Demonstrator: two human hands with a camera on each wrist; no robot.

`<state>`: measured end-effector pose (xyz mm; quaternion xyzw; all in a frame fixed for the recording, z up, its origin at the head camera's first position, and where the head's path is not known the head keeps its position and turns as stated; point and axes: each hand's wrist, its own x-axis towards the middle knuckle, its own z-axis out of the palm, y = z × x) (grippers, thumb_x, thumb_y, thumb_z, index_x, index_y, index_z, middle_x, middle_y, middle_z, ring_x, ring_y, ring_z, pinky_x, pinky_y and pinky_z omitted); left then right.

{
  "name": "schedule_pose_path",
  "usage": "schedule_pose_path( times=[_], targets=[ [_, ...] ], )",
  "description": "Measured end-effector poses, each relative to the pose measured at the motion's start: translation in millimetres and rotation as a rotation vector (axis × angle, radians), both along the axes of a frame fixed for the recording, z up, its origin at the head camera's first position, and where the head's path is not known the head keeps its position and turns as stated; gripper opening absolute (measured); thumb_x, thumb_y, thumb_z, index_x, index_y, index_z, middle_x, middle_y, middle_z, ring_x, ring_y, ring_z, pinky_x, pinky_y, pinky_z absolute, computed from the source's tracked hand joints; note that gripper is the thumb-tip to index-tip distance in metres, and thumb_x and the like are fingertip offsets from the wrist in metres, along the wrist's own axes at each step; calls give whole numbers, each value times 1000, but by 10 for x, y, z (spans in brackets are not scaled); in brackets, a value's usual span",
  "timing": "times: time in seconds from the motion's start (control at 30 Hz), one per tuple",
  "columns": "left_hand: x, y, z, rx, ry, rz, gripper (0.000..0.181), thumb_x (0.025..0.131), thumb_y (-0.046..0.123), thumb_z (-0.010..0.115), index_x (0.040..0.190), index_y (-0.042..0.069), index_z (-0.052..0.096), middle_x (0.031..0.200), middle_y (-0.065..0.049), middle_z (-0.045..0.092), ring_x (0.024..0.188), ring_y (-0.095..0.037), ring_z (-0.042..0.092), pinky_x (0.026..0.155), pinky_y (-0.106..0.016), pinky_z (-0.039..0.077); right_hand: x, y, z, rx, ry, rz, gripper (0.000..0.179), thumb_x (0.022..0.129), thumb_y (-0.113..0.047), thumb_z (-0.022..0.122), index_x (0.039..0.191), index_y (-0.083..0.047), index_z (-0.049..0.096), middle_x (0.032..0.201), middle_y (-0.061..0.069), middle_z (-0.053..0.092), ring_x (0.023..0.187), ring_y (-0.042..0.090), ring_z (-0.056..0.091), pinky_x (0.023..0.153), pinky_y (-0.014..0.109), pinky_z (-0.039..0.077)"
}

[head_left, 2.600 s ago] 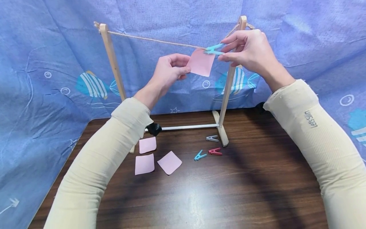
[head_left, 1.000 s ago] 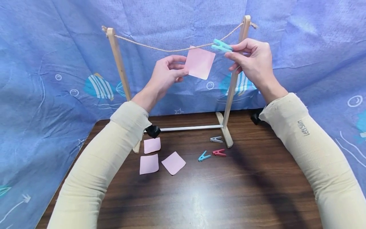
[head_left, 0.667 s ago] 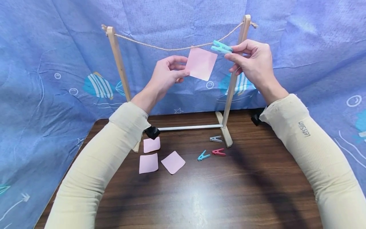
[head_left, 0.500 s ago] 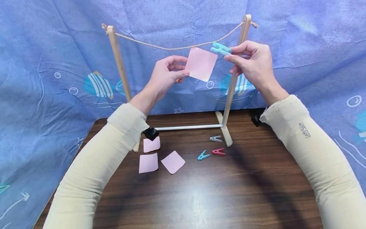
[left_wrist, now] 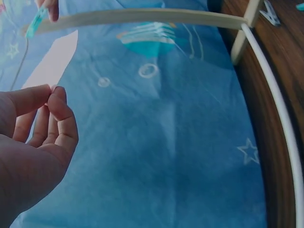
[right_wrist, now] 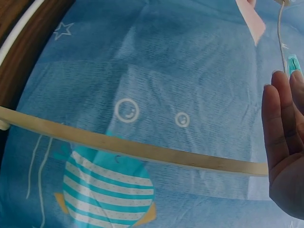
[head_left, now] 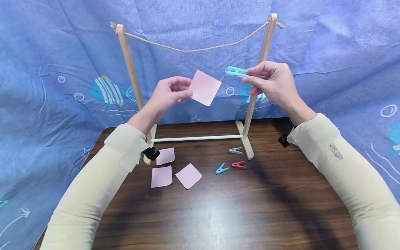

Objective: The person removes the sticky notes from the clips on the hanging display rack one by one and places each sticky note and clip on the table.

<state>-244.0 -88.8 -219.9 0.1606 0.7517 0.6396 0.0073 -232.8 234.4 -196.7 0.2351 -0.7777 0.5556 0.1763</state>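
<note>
In the head view my left hand pinches a pink square of paper at its left corner, below the rope. My right hand holds a light blue clothespin between thumb and fingers, to the right of the paper and apart from it. Neither paper nor clothespin touches the rope. The left wrist view has the thumb and forefinger meeting on the edge of the paper. Over in the right wrist view, the clothespin is mostly hidden behind the fingers.
The rope sags between two wooden posts joined low down by a white rod. On the brown table lie three pink papers, a grey clothespin, a red clothespin and another blue clothespin. A blue fish-print cloth hangs behind.
The clothespin came off the rope and paper. Both hands then moved down, the left also leftward, taking the paper away from the rope, which now sags freely.
</note>
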Motion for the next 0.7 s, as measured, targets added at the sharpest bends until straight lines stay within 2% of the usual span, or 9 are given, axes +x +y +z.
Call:
schedule_pose_path(
  times=[0.23,0.37,0.47,0.7],
  targets=[
    [20,-218,-188,-56,-20,29,34,93,12,76,125,6,67,103,-7,72,89,-19,70,73,-26,55,34,18,-153,20,5,12,30,90,-11,79,118,-3,72,90,3,77,56,17,70,57,29,59],
    [56,-315,-285,-61,-30,42,35,93,13,76,126,6,67,101,-6,73,88,-18,71,74,-28,56,49,-7,-270,-63,0,81,36,93,-8,75,128,-7,68,94,6,77,55,21,69,55,32,59],
    [74,-376,-355,-60,-47,38,38,93,13,76,128,4,66,99,-4,73,88,-16,71,75,-27,56,55,-28,-356,-85,-8,112,38,94,-8,74,130,-8,66,96,8,76,55,23,69,55,35,59],
    [127,-508,-503,-27,-63,34,36,93,11,76,127,3,65,97,-1,73,88,-16,72,73,-26,56,79,-83,-504,-27,-13,103,40,95,-11,74,134,-11,64,99,8,76,57,26,70,58,36,60]
  ],
)
